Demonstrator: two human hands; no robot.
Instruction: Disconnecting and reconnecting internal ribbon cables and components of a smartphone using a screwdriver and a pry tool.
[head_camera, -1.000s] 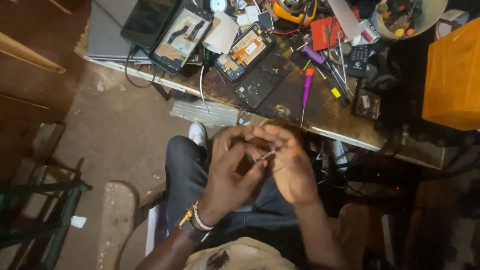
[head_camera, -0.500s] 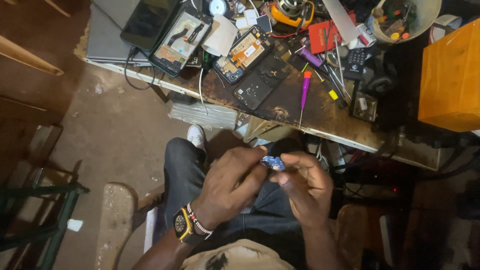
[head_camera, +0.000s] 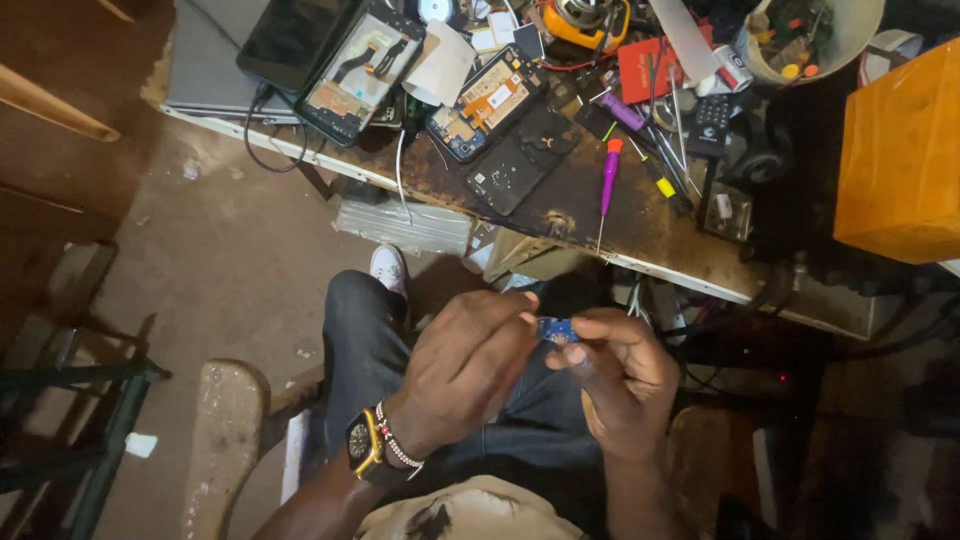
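Observation:
Over my lap, my left hand (head_camera: 470, 365) and my right hand (head_camera: 620, 375) meet fingertip to fingertip on a small blue electronic part (head_camera: 556, 329). Both hands pinch it, the left from the left side, the right from the right. A watch with a yellow rim and a bead bracelet sit on my left wrist (head_camera: 375, 445). My dark trousers and one white shoe (head_camera: 388, 268) show beneath the hands. Most of the blue part is hidden by my fingers.
A worn workbench (head_camera: 640, 225) ahead carries opened phones (head_camera: 488, 103), a dark phone back cover (head_camera: 522, 160), a purple-and-orange screwdriver (head_camera: 608, 178), cables and tools. An orange box (head_camera: 900, 150) stands at right, a tub of parts (head_camera: 810, 30) behind. A wooden bench (head_camera: 225, 440) is at my left.
My hands have dropped a little lower toward my lap. The thin metal tool seen a second ago is gone from view, and the blue part now shows between my fingertips.

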